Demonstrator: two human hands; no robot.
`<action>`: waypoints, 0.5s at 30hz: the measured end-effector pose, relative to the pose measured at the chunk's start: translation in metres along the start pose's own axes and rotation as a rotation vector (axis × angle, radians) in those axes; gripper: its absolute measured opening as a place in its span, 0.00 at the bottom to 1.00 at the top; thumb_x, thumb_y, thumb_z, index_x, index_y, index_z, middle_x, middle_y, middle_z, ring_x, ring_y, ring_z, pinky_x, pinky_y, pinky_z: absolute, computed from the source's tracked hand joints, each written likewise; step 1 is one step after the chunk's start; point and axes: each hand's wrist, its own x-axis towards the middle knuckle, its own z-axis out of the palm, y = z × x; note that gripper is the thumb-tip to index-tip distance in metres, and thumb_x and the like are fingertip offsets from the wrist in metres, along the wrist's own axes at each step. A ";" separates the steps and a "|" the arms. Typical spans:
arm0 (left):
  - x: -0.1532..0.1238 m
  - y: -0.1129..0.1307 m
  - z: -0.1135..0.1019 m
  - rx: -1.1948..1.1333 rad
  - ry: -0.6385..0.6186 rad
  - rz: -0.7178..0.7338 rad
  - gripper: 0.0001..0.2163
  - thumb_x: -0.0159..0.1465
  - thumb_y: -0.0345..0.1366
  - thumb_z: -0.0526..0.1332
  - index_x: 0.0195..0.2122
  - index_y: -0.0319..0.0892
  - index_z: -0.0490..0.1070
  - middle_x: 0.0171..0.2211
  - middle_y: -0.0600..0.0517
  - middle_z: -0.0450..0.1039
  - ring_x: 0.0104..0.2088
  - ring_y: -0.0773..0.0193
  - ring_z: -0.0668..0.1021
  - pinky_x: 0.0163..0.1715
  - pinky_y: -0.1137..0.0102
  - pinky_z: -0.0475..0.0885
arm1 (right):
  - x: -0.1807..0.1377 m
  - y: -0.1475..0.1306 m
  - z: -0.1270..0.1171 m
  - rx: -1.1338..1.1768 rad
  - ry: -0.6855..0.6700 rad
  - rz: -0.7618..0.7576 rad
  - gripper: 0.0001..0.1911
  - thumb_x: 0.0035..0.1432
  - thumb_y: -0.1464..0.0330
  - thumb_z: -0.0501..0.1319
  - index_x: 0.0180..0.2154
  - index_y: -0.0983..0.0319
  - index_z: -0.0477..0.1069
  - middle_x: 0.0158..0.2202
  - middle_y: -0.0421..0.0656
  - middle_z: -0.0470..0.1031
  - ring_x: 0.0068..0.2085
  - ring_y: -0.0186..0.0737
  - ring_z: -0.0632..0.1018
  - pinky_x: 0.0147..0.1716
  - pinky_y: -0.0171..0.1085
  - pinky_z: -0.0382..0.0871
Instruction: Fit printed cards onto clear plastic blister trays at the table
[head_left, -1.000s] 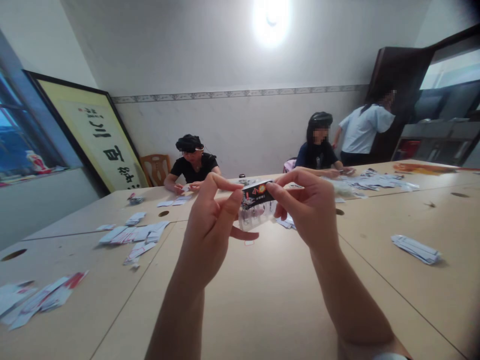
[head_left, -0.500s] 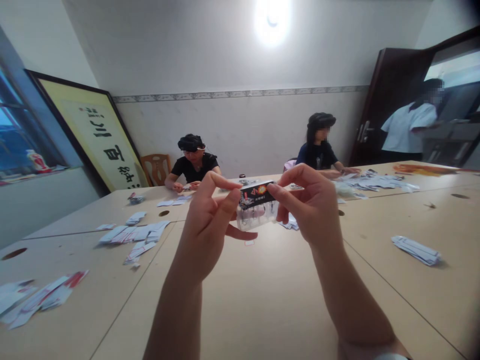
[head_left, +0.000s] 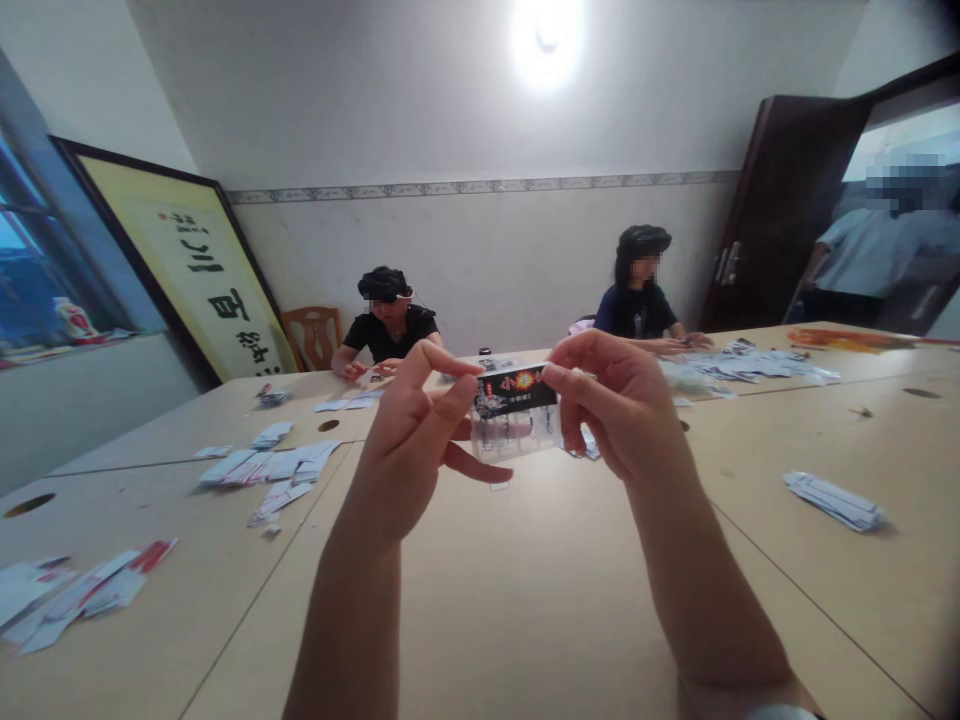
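Observation:
Between my two hands, above the table, is a small clear plastic packet (head_left: 517, 432) with a black printed label (head_left: 519, 392) along its top. Dark thin shapes show through the clear part; I cannot make out what they are. My left hand (head_left: 420, 440) pinches the packet's upper left corner between thumb and forefinger, with another finger stretched beneath it. On the opposite side, my right hand (head_left: 611, 400) pinches the upper right corner, its other fingers curled behind.
Paper slips (head_left: 262, 468) lie in piles on the left of the table (head_left: 480, 620). A bundle of strips (head_left: 834, 500) rests at right, and a larger heap (head_left: 765, 362) lies farther back. Two seated people (head_left: 390, 325) (head_left: 637, 300) work opposite; another person (head_left: 877, 250) stands by the door.
My right hand has shifted slightly, and the packet has turned a little so its label sits more level. The person by the door has moved right and turned.

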 end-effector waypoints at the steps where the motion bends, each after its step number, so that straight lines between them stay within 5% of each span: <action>1: 0.000 0.000 0.000 -0.001 0.002 -0.003 0.14 0.64 0.44 0.67 0.37 0.45 0.62 0.34 0.55 0.76 0.28 0.61 0.84 0.18 0.67 0.83 | 0.000 0.000 0.000 0.008 -0.007 0.004 0.12 0.54 0.64 0.73 0.31 0.61 0.74 0.23 0.31 0.72 0.13 0.25 0.71 0.09 0.26 0.60; 5: 0.002 -0.002 -0.003 -0.015 -0.032 0.008 0.13 0.65 0.44 0.67 0.37 0.45 0.62 0.35 0.54 0.76 0.27 0.61 0.84 0.18 0.66 0.83 | 0.002 0.000 0.001 0.035 0.002 0.018 0.09 0.59 0.64 0.70 0.31 0.61 0.73 0.18 0.30 0.68 0.12 0.27 0.71 0.08 0.25 0.61; 10: 0.003 -0.005 -0.007 -0.031 -0.089 0.012 0.12 0.68 0.47 0.63 0.39 0.45 0.63 0.38 0.55 0.77 0.29 0.62 0.84 0.19 0.67 0.83 | 0.001 0.000 0.002 0.042 0.015 0.008 0.12 0.62 0.61 0.68 0.30 0.61 0.73 0.23 0.32 0.72 0.12 0.25 0.71 0.07 0.25 0.60; 15: 0.004 -0.005 -0.010 0.028 -0.119 0.002 0.15 0.64 0.46 0.67 0.41 0.46 0.62 0.33 0.53 0.78 0.31 0.59 0.84 0.20 0.68 0.83 | 0.000 0.004 0.002 -0.046 0.038 -0.031 0.13 0.55 0.61 0.73 0.31 0.60 0.72 0.23 0.31 0.71 0.12 0.25 0.70 0.08 0.26 0.58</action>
